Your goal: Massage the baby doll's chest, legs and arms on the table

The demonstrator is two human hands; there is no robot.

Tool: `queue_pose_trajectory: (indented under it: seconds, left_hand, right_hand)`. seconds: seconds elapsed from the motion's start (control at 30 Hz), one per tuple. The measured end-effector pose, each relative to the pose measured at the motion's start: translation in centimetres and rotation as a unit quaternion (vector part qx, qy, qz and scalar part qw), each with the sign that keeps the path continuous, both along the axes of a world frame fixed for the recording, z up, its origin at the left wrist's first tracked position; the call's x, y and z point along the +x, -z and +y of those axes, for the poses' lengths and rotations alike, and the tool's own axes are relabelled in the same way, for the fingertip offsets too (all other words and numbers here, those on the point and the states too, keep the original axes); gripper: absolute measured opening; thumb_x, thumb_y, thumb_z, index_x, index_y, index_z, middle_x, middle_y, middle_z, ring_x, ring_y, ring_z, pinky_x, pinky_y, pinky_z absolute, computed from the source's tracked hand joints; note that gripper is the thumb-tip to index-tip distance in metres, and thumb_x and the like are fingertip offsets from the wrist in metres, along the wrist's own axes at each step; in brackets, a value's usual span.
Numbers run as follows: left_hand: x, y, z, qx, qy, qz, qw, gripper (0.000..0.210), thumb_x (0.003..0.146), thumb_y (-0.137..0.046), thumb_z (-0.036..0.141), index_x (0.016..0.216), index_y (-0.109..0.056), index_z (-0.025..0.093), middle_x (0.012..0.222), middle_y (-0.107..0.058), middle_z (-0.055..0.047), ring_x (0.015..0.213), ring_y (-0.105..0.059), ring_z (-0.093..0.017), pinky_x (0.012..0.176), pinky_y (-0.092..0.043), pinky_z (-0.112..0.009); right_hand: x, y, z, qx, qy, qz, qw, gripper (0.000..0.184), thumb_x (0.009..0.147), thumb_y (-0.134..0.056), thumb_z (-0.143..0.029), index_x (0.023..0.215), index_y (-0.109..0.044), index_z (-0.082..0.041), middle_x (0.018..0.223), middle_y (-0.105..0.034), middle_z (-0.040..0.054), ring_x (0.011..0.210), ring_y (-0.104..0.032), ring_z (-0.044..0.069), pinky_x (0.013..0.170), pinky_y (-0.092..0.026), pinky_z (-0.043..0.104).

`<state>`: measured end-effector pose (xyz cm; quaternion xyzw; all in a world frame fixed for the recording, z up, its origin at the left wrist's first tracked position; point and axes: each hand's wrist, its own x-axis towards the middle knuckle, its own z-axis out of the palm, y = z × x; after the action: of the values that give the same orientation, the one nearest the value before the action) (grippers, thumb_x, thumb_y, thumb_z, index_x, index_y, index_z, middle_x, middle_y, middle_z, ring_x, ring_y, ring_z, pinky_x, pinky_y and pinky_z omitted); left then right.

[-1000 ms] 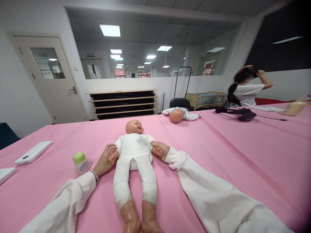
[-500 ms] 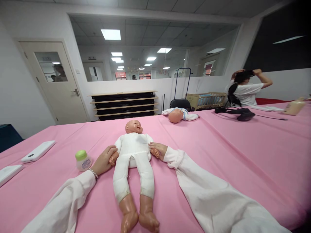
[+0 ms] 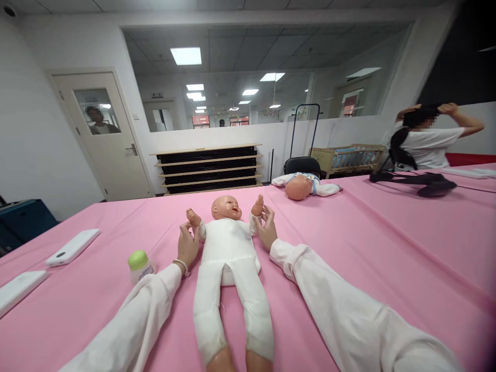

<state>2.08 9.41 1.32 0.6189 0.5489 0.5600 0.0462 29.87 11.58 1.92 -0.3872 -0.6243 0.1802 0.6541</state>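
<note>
A baby doll (image 3: 228, 248) with a white cloth body lies on its back on the pink tablecloth (image 3: 329, 248), head at the far end. Both its arms are bent up beside its head. My left hand (image 3: 188, 244), with a beaded bracelet at the wrist, grips the doll's arm on the left side just below its small hand. On the other side, my right hand (image 3: 267, 230) holds the doll's other arm near the wrist, thumb and fingers around it. The doll's feet are cut off by the bottom of the view.
A green-lidded jar (image 3: 139, 264) stands left of my left forearm, near two white devices, one a flat white box (image 3: 73, 247). A second doll (image 3: 300, 187) lies at the table's far edge. Right of it sits a black strapped device (image 3: 418, 182). A person (image 3: 422, 137) sits beyond the table.
Both my hands have moved up and away from me, raising the doll's arms from beside its hips to beside its head. The view has shifted slightly left.
</note>
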Motion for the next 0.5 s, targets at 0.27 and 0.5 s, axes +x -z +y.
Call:
queue_pose_trajectory:
  seconds: [0.27,0.5]
  left_hand:
    - [1.6,0.0,5.9,0.020,0.036,0.096,0.995,0.022,0.086,-0.035,0.026,0.100,-0.050,0.018,0.112,-0.054,-0.012,0.109,-0.049,-0.024,0.092,-0.041,-0.045]
    - [1.1,1.4,7.8,-0.113,0.112,0.098,0.982,0.031,0.089,-0.033,0.033,0.107,-0.056,0.023,0.120,-0.056,-0.007,0.109,-0.053,-0.021,0.092,-0.043,-0.043]
  right_hand:
    - [-0.7,1.2,5.7,-0.042,0.122,0.022,0.991,0.050,0.082,-0.042,-0.051,0.118,-0.042,-0.016,0.121,-0.047,0.0134,0.111,-0.047,0.024,0.097,-0.037,0.044]
    - [0.0,2.6,6.9,-0.157,0.098,0.004,0.983,0.045,0.075,-0.050,-0.035,0.117,-0.050,-0.018,0.115,-0.054,0.0089,0.108,-0.050,0.023,0.099,-0.037,0.043]
